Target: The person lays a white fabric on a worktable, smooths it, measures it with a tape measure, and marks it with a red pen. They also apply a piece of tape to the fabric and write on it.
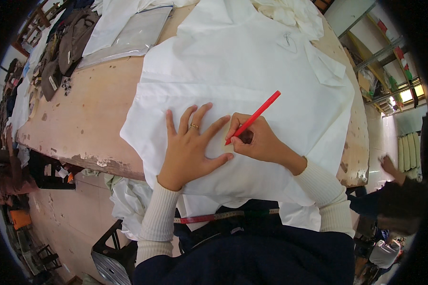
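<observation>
A white garment piece [214,66] is spread over the wooden table, its near edge hanging toward me. My left hand [188,147] lies flat on the cloth with fingers spread, a ring on one of them. My right hand [257,140] grips a red pen [264,107] whose tip points down at the fabric between my two hands. Under the pen tip is a small pale yellowish piece [228,148], mostly covered by my fingers. Near the far right of the cloth, a small dark drawn mark [287,39] shows.
The worn wooden table [90,114] carries a clear plastic bag [135,35] and dark clothing [76,40] at the far left. More white cloth [295,16] is bunched at the far right. A tape measure [209,217] lies across my lap. Another person's hand [389,165] shows at right.
</observation>
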`<state>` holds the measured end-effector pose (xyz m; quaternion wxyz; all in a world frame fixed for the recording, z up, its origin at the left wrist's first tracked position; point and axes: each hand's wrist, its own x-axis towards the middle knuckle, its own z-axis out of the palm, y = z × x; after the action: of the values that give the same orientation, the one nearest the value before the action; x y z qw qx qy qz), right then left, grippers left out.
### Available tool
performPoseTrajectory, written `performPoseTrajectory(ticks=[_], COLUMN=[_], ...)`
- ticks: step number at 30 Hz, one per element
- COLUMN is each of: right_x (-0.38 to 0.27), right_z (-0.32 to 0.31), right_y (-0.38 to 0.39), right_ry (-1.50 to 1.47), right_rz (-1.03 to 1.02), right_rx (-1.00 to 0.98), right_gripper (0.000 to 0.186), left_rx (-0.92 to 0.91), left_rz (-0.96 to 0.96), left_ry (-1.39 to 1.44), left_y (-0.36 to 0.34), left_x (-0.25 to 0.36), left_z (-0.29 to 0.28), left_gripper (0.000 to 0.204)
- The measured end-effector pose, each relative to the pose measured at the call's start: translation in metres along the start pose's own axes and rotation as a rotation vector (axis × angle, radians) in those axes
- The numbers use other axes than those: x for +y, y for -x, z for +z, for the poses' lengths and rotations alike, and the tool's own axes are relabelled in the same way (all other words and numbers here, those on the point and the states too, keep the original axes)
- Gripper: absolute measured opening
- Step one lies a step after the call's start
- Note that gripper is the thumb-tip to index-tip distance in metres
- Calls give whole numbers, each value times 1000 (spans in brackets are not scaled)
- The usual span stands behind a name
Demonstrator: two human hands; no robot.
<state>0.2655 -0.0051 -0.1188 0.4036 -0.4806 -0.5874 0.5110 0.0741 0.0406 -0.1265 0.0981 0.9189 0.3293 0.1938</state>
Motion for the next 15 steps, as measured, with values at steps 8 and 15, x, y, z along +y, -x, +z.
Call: performPoseTrajectory(ticks=[8, 15], right_x=[3, 2], right_z=[1, 0], right_y=[0, 1], right_ry=[28, -8], right_rz=[-52, -26], right_rx=[14, 12], right_gripper=[7, 7], left_rx=[-1, -9], left_rz=[1, -7], left_ry=[12, 9], left_y=[0, 0], left_x=[0, 1], left_z=[0, 1], left_gripper=[66, 66])
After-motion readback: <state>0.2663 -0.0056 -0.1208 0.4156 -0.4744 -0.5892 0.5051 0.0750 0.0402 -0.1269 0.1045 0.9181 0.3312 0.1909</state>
